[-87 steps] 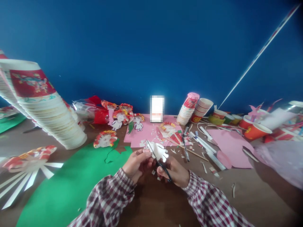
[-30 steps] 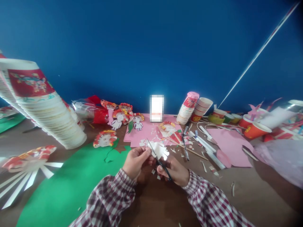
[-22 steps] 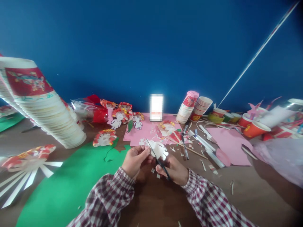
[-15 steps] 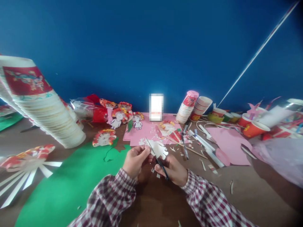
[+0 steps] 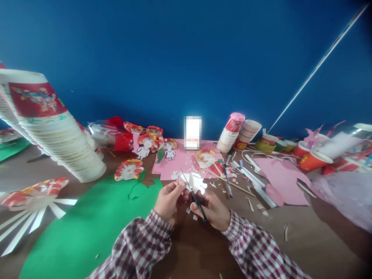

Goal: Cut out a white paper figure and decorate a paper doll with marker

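A small white paper cutout with a jagged, limb-like outline is pinched at its left edge by my left hand. My right hand is closed round black-handled scissors, whose blades point up and left across the paper. Part of the scissor handles is hidden by the fingers. Behind the paper lie pink sheets strewn with white and red scraps. Two white paper figures with curly red-and-yellow rims stand left of centre.
A tall leaning stack of paper cups rises on the left, beside green paper. Shorter cup stacks stand at the back. Pens, a wooden stick and white strips lie to the right, with red cups beyond.
Both hands stay close together on the paper and scissors. The paper has tilted slightly, and the whole view has shifted a little.
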Motion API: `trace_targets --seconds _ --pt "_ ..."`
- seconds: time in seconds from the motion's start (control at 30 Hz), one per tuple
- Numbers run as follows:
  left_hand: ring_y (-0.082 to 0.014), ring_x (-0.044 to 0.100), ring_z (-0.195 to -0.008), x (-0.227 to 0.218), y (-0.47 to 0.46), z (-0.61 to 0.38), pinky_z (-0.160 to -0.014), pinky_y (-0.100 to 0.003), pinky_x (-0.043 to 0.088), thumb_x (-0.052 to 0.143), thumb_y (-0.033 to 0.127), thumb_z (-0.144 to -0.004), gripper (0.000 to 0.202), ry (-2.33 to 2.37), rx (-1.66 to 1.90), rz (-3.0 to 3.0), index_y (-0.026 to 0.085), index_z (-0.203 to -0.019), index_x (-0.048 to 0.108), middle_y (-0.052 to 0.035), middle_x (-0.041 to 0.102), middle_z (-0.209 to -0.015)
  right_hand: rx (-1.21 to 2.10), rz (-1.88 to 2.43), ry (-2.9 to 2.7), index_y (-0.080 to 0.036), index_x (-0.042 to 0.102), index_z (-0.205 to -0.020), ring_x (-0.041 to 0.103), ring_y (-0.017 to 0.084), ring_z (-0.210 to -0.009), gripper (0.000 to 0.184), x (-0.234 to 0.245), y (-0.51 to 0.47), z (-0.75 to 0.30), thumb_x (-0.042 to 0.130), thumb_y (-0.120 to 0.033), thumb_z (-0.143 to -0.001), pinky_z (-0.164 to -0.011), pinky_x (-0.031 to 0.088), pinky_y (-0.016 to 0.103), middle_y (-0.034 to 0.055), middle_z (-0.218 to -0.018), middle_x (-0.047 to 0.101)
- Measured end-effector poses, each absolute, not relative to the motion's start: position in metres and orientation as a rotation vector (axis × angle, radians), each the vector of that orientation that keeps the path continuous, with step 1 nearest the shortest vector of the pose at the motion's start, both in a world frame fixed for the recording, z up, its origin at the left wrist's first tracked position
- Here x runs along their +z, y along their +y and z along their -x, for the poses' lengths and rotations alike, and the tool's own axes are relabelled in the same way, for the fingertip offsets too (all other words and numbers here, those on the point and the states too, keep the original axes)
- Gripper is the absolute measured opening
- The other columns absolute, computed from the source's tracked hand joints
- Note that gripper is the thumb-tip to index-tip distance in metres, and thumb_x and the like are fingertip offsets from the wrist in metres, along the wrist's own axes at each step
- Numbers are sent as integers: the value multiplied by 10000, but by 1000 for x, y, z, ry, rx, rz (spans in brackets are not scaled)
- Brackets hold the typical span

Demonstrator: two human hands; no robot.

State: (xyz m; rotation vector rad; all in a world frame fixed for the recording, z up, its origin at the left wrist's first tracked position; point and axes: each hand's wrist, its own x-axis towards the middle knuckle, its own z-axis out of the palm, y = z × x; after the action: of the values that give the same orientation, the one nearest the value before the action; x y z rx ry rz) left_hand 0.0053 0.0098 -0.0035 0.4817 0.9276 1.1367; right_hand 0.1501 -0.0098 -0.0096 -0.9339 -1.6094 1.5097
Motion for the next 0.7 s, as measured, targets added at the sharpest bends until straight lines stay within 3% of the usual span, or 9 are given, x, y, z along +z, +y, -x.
trace_targets --seconds 0.5,0.7 --pt "-39 529 -451 -5 7 -11 -454 -105 456 826 282 -480 334 873 1171 -355 118 -655 593 17 582 -516 1538 900 -1613 -129 593 -976 390 74 -549 347 -13 -8 -152 631 -412 -779 -490 316 186 -19 -664 462" --pt "-46 544 -469 -3 7 -11 -461 -105 471 819 245 -506 304 874 1181 -330 113 -664 595 11 586 -525 1460 961 -1639 -136 606 -968 431 94 -571 347 -14 -9 -150 622 -427 -780 -532 372 207 -14 -647 491"
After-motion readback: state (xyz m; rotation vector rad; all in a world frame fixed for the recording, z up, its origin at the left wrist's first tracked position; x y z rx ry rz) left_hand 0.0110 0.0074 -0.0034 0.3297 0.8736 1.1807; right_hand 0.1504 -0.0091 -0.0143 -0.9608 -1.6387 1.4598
